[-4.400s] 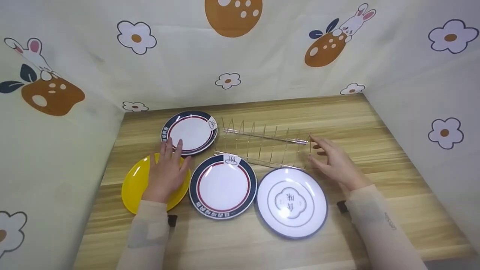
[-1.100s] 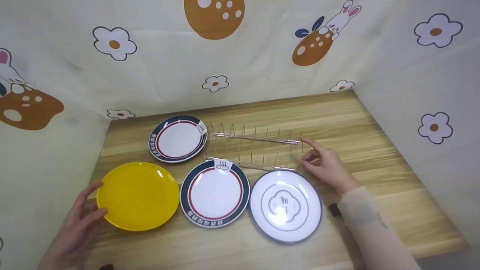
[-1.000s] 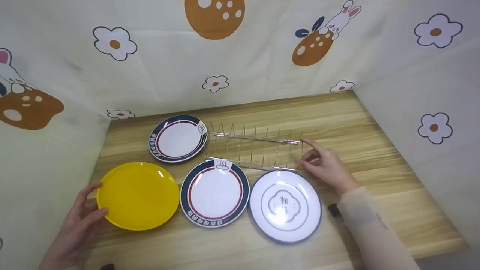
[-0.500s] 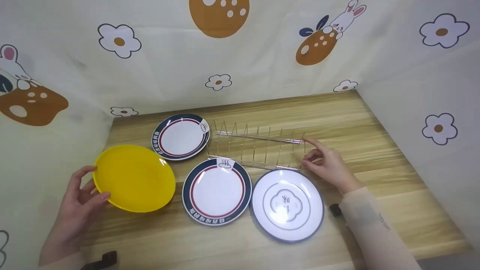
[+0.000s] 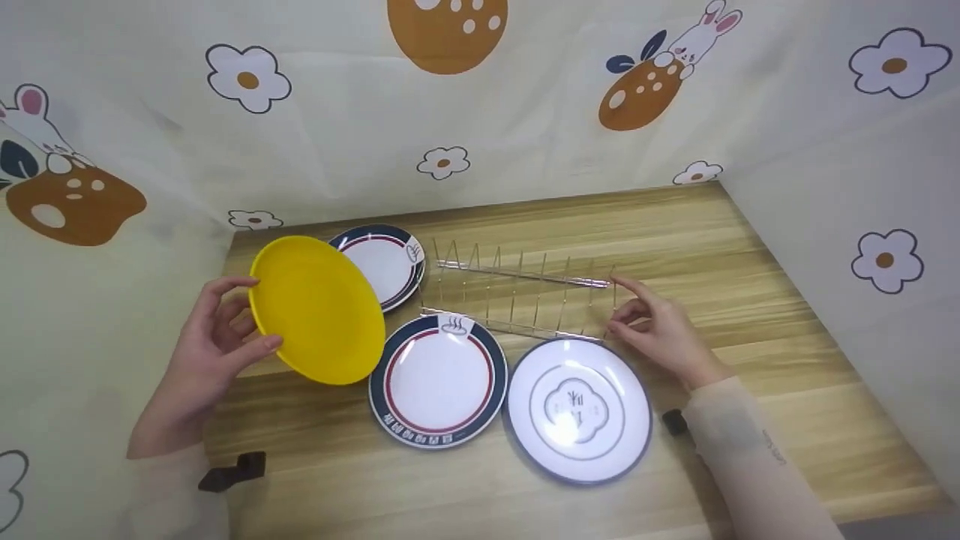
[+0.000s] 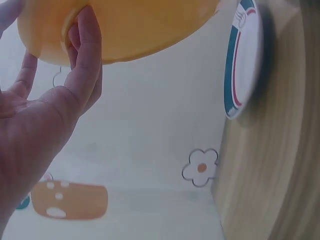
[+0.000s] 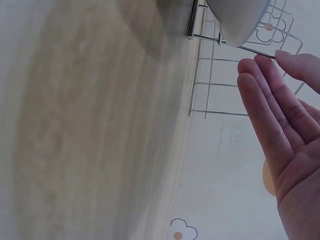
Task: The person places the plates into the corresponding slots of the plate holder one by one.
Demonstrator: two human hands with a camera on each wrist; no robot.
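Observation:
My left hand (image 5: 214,337) holds a yellow plate (image 5: 319,311) by its left rim, thumb on the upper face and fingers behind. Raised off the table and tilted, the plate overlaps part of a dark-rimmed white plate (image 5: 386,274) at the back. In the left wrist view, fingers curl round the rim of the yellow plate (image 6: 145,30). At the right end of a wire plate rack (image 5: 525,274), my right hand (image 5: 664,337) pinches the end wire. The right wrist view shows thumb and fingertips of that hand (image 7: 287,120) meeting at the rack's top wire (image 7: 262,52).
In front of the rack lie a second dark-rimmed plate (image 5: 445,382) and a white plate with a grey flower print (image 5: 579,411), side by side. Patterned cloth (image 5: 337,127) walls in the back and sides of the wooden table (image 5: 750,300).
My left hand has gone from lying over the yellow plate to gripping its left rim, then lifted, tilted and carried it right and toward the back. My right hand stays at the rack's end.

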